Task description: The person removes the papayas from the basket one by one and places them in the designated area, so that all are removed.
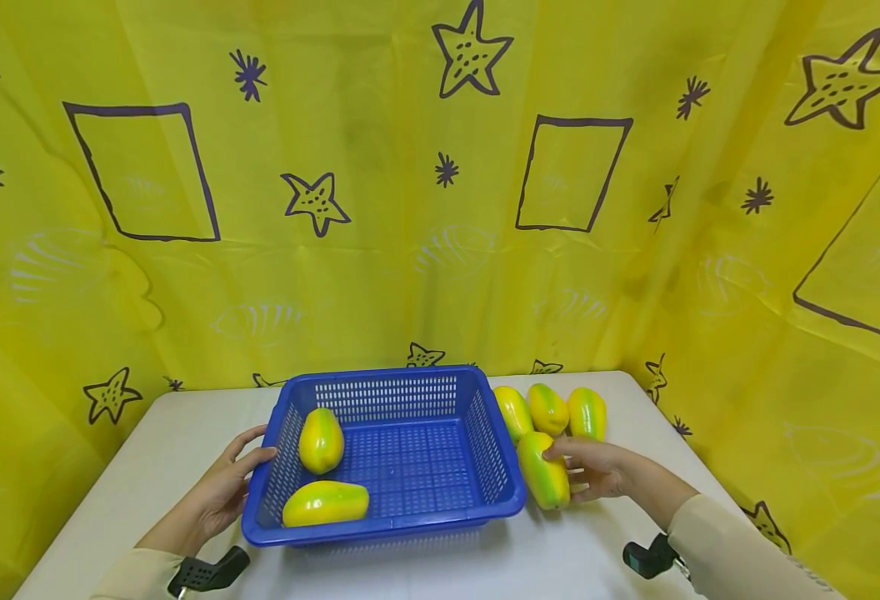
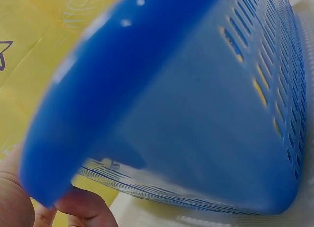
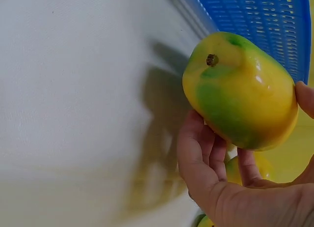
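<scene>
Blue plastic is the basket point(image 1: 383, 454), which stands in the middle of the white table point(image 1: 110, 492) and already holds two yellow-green papayas: one point(image 1: 321, 440) near its 9 o'clock wall and one point(image 1: 325, 503) lying along the 7 o'clock corner. The left hand point(image 1: 222, 492) rests against the outside of the basket at 9 o'clock, fingers nearly straight and touching the rim; the left wrist view shows fingertips point(image 2: 86, 207) just under the rim, so it seems to steady the basket and not to grasp it firmly.

The right hand point(image 1: 597, 468) is at 3 o'clock from the basket and curls its fingers and thumb round a fourth papaya point(image 1: 543, 471), which lies just beside the basket wall. In the right wrist view this papaya point(image 3: 240, 92) sits in the curled fingers point(image 3: 196, 158), stem end toward the table; I cannot tell if it is already lifted from the surface.

Three more papayas wait at 2 o'clock from the basket, close together: point(image 1: 512, 412), point(image 1: 547, 408) and point(image 1: 587, 413).

As I judge it, the loading is about one third done: two fruits are inside, one is in the grip, three are untouched
</scene>
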The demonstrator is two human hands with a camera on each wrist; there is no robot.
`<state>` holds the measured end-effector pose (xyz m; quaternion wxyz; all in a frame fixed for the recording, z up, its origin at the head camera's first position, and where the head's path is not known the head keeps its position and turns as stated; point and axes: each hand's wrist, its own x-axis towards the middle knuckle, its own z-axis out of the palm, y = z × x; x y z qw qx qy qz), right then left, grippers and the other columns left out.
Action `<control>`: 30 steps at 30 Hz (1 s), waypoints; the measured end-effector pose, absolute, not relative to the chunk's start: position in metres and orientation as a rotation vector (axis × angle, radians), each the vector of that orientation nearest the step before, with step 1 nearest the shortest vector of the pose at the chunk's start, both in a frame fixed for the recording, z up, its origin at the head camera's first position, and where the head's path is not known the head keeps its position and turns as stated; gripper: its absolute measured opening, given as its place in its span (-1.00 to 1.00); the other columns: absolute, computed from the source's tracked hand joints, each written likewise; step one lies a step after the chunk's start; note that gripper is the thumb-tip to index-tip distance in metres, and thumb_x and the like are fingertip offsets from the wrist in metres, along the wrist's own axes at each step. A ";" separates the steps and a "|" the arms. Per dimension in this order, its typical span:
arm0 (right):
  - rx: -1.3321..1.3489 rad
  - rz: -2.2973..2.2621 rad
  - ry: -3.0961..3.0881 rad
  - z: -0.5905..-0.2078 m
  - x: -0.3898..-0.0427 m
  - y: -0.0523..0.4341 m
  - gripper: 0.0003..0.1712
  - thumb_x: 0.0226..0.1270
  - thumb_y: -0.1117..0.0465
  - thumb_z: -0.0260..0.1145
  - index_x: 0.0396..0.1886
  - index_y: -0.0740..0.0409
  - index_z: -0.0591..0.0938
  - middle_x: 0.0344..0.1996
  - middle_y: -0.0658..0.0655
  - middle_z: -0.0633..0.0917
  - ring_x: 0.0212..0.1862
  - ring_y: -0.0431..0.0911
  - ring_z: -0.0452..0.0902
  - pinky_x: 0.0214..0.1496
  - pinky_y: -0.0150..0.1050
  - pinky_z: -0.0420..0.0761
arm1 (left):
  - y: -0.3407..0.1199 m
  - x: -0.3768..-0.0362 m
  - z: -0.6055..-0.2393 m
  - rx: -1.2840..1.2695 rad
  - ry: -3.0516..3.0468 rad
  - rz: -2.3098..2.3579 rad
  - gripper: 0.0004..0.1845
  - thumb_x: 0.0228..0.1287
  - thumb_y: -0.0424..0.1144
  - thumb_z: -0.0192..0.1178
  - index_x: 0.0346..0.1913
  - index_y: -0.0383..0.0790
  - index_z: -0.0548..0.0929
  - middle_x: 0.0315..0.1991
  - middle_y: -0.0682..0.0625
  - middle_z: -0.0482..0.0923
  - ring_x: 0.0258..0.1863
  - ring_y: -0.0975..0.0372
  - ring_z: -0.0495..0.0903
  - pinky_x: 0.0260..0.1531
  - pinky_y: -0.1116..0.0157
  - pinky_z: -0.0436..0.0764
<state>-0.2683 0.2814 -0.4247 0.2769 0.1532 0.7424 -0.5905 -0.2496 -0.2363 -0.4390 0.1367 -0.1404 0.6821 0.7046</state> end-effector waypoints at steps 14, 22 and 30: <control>0.450 -1.573 2.022 -0.434 -0.269 0.278 -0.26 0.18 0.13 0.33 0.25 0.34 0.23 0.18 0.47 0.27 0.12 0.30 0.40 0.05 0.17 0.64 | -0.236 -0.251 -0.440 -0.419 1.969 2.043 -0.07 0.38 -0.03 0.21 0.58 0.06 -0.18 0.17 -0.23 0.40 -0.23 0.16 0.70 -0.14 0.15 0.72; 0.484 -1.575 2.003 -0.435 -0.270 0.278 -0.29 0.17 0.13 0.36 0.20 0.34 0.25 0.11 0.44 0.35 0.11 0.27 0.40 0.06 0.15 0.65 | -0.237 -0.251 -0.441 -0.417 1.969 2.044 -0.08 0.37 -0.03 0.22 0.58 0.07 -0.16 0.11 -0.18 0.45 -0.23 0.15 0.70 -0.15 0.16 0.73; 0.475 -1.582 1.994 -0.434 -0.270 0.278 -0.30 0.19 0.12 0.34 0.21 0.33 0.26 0.09 0.43 0.36 0.10 0.26 0.41 0.07 0.17 0.64 | -0.237 -0.251 -0.441 -0.413 1.972 2.045 -0.07 0.37 -0.02 0.22 0.58 0.07 -0.17 0.19 -0.23 0.39 -0.22 0.15 0.70 -0.13 0.13 0.72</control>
